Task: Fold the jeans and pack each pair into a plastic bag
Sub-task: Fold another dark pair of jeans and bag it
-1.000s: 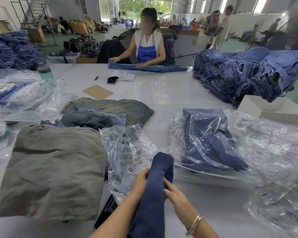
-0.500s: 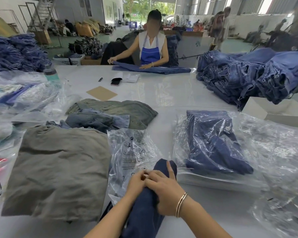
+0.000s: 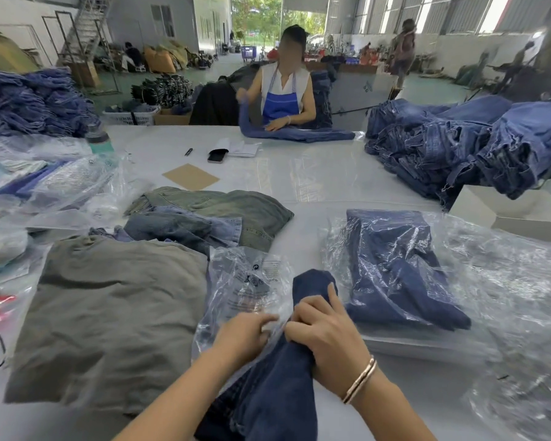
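White table (image 3: 299,179); both hands' grip closed on rolled dark-blue jeans (image 3: 280,377), bag (image 3: 245,281).

Two bare forearms reached into view from the near edge, with no sleeves visible on either. The right hand (image 3: 323,332) ended in a wrist that wore a thin metal bangle (image 3: 360,378), rose-gold in tone with a paler silver-looking band running alongside it, sitting snug just behind the hand. The left hand (image 3: 242,334) and its wrist carried no jewellery or covering that could be seen.
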Motion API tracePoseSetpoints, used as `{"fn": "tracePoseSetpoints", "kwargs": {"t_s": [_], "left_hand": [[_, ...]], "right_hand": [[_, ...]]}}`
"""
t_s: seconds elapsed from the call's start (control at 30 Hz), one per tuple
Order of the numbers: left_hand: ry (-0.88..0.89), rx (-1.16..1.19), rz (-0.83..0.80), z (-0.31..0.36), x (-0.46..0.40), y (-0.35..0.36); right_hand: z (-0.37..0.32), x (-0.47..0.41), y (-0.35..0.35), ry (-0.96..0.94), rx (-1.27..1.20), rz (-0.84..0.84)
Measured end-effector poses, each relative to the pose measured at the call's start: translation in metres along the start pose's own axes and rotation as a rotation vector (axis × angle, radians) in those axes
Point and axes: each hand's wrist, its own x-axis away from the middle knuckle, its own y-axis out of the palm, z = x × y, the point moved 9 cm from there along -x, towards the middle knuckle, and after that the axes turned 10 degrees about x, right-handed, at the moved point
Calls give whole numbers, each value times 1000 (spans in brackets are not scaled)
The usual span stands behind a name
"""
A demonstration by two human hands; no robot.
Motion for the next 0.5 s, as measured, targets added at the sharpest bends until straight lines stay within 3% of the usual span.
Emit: {"fn": "tracePoseSetpoints", "kwargs": {"t_s": [0.2,0.3,0.5], "left_hand": [[-78,-184,-33,-25,9,26],[-191,71,67,-39,4,14],[-171,680,-11,-8,-15,3]], "right_hand": [[32,-19,-65,98,13,72],[58,-28,-69,176,8,18],[41,-34,50,158,131,-541]]}}
